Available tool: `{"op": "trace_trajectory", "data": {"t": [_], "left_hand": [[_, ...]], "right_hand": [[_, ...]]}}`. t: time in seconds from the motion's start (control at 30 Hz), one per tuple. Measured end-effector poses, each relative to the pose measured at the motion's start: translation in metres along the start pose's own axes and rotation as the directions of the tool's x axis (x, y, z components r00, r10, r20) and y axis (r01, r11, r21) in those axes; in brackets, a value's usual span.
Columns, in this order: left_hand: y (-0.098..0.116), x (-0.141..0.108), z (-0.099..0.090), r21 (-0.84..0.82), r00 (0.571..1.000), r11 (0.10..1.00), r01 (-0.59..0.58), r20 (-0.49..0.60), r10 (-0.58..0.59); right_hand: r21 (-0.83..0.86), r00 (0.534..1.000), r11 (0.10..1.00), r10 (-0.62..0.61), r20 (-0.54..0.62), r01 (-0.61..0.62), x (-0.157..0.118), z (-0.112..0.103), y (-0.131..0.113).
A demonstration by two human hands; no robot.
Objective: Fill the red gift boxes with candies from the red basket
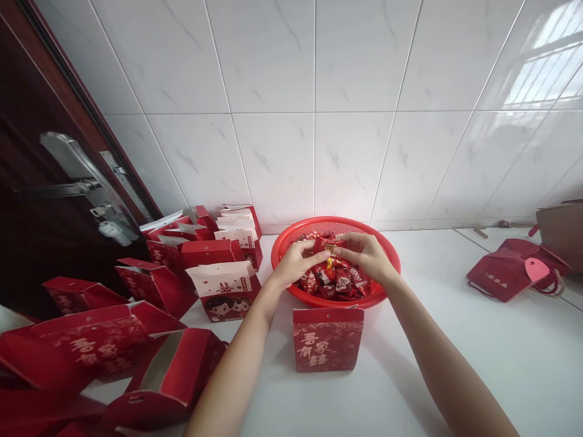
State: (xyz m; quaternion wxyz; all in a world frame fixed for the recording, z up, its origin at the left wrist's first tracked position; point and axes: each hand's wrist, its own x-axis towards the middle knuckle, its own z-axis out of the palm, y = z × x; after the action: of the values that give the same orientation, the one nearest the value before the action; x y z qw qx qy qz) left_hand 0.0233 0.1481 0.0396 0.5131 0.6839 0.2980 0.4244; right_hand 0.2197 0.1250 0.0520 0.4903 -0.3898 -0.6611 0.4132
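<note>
Both hands are over a red plastic basket (392,262) filled with wrapped candies (342,284). Between my left hand (298,261) and my right hand (364,254), a red-wrapped candy (324,244) is pinched at the fingertips of both. My thumbs nearly meet in front of it. Just this side of the basket stands a red paper gift box (328,340) with pale characters on its front, upright, between my forearms. Neither hand touches that box.
Several red and white-topped gift boxes (228,291) stand crowded on the left of the white table (455,340). At the right lie dark red pouches (501,270) beside a cardboard box (562,233). A tiled wall (350,158) rises behind; a dark door (27,218) is at left.
</note>
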Motion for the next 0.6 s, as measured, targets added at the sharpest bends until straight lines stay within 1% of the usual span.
{"op": "trace_trajectory", "data": {"t": [0.1, 0.23, 0.33, 0.47, 0.6], "left_hand": [[0.000, 0.000, 0.000, 0.015, 1.000, 1.000, -0.023, 0.002, 0.023], [0.000, 0.001, 0.000, 0.020, 0.999, 0.999, -0.032, 0.019, 0.032], [0.002, 0.000, 0.001, 0.037, 0.999, 0.999, -0.029, 0.019, 0.028], [0.002, -0.001, 0.002, 0.021, 1.000, 0.999, -0.025, 0.012, 0.025], [0.000, 0.000, 0.001, 0.014, 1.000, 1.000, -0.006, 0.007, 0.006]], "right_hand": [[0.016, 1.000, 1.000, -0.002, 0.020, 0.002, 0.001, 0.000, 0.001], [0.001, 0.998, 1.000, 0.022, 0.062, -0.023, -0.002, -0.002, -0.004], [-0.022, 0.998, 0.999, 0.035, 0.059, -0.034, -0.003, -0.003, -0.009], [-0.036, 0.999, 0.999, 0.025, 0.048, -0.024, -0.003, -0.002, -0.008], [-0.044, 0.997, 0.999, 0.026, 0.074, -0.023, -0.002, -0.004, -0.006]]}}
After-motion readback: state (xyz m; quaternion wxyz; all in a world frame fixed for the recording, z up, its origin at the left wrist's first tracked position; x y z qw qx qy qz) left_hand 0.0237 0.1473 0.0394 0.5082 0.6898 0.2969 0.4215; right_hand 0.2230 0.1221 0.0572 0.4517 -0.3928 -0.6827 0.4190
